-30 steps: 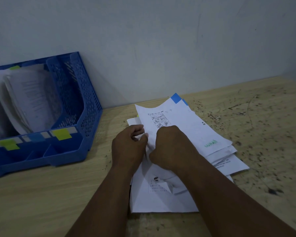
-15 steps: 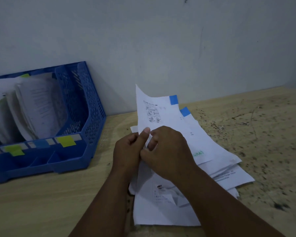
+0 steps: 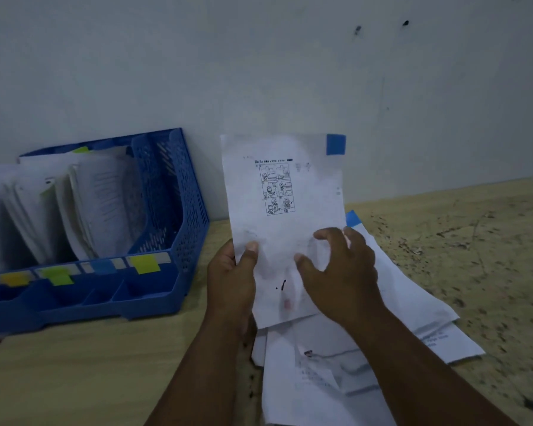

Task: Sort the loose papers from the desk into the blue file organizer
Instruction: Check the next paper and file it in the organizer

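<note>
- The left hand [image 3: 231, 281] pinched the lower left edge of a sheet [image 3: 282, 229] held upright, thumb in front.
- The right hand [image 3: 340, 272] hovered at the sheet's right edge, fingers spread and loosely curved; whether they touched it could not be told.
- The blue file organizer [image 3: 166, 210] stood far left, its left end cut off.
- The loose papers [image 3: 413, 318] lay under the arms, partly hidden and blurred.

A light wooden bench [image 3: 74, 379], speckled dark at right, stands against the wall. On it sit a blue organizer [image 3: 179, 241] at left and a loose pile of papers [image 3: 413, 305] beside it.
</note>
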Action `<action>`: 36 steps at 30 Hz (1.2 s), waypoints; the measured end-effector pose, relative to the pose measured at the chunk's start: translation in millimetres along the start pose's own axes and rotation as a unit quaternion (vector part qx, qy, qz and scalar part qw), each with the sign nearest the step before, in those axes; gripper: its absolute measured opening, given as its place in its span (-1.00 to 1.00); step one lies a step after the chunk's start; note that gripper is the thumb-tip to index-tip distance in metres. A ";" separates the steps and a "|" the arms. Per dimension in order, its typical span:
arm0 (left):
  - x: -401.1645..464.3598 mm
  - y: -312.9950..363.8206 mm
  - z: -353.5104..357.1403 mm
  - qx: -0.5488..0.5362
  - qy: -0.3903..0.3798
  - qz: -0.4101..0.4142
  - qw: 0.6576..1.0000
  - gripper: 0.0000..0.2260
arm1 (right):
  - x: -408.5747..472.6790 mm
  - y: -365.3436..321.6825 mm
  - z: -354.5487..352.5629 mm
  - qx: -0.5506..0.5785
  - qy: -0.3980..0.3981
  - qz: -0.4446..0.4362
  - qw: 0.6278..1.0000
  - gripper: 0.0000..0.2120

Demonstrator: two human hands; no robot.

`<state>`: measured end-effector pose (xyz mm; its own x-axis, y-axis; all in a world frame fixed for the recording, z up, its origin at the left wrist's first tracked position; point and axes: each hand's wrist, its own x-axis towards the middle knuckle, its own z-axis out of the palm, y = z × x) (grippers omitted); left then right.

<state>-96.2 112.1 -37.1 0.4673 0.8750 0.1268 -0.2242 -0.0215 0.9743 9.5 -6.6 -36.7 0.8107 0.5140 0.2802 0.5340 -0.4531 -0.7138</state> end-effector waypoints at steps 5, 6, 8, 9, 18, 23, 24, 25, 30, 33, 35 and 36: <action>-0.6 20.7 -12.8 -0.053 0.014 -0.006 0.998 -0.85 | 5.6 -5.4 -1.5 0.094 -0.021 0.016 0.995 -0.55; -3.3 24.6 -13.3 -0.060 0.018 -0.010 0.998 -0.86 | 5.5 -4.3 -1.6 0.125 -0.023 0.013 0.992 -0.58; -7.1 35.4 -21.0 -0.072 0.019 -0.009 0.997 -0.83 | 5.0 -8.3 0.4 0.157 -0.009 -0.008 0.988 -0.66; -9.2 40.9 -25.6 -0.079 0.012 -0.007 0.997 -0.80 | 4.8 -10.6 1.4 0.163 0.004 -0.018 0.986 -0.69; -12.5 82.7 -55.5 -0.058 -0.057 -0.074 0.994 -0.82 | 6.9 -62.1 9.6 0.266 0.058 -0.106 0.956 -0.66; 3.8 108.4 -81.9 0.033 0.053 0.020 0.998 -0.90 | 22.7 -108.5 19.0 0.252 0.019 -0.157 0.955 -0.65; 6.1 115.3 -88.0 0.047 0.076 0.046 0.995 -0.89 | 25.5 -117.9 22.3 0.243 0.001 -0.163 0.956 -0.64; 9.3 121.2 -94.6 0.060 0.099 0.069 0.991 -0.86 | 27.9 -126.4 26.2 0.234 -0.018 -0.168 0.957 -0.63; 24.1 142.4 -127.9 0.161 0.234 0.173 0.943 -0.83 | 33.0 -156.8 54.5 0.186 -0.108 -0.195 0.957 -0.45; 35.0 149.1 -145.8 0.285 0.332 0.255 0.862 -0.73 | 34.1 -164.4 66.9 0.173 -0.127 -0.189 0.958 -0.43; 42.2 153.2 -156.3 0.359 0.366 0.297 0.806 -0.72 | 33.3 -166.9 72.4 0.170 -0.137 -0.186 0.958 -0.44; 45.0 155.3 -160.3 0.384 0.370 0.312 0.787 -0.73 | 32.8 -167.7 74.8 0.170 -0.140 -0.184 0.958 -0.45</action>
<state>-247.1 225.7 90.1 -0.2184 0.6144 0.7581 0.5022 -0.5954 0.6272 -71.4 140.7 44.2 0.4613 0.7901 0.4037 0.6232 0.0353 -0.7813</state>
